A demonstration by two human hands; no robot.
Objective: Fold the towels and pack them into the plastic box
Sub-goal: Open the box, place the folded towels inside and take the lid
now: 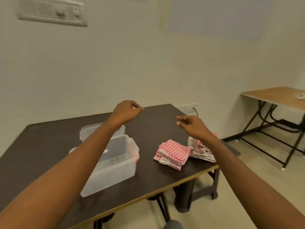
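While left hand (126, 111) fists, right hand (189, 124) half-curls.

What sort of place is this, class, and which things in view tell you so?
Probably a plain office or training room rather than a home: a dark table, a folding table against bare walls, and a large switch panel high on the wall.

Left forearm (79, 156), right forearm (239, 164) bare to frame edge; left hand (127, 111), right hand (192, 125) bare; short thumbnail (177, 123).

Lid (87, 130) partly behind left forearm (92, 146)
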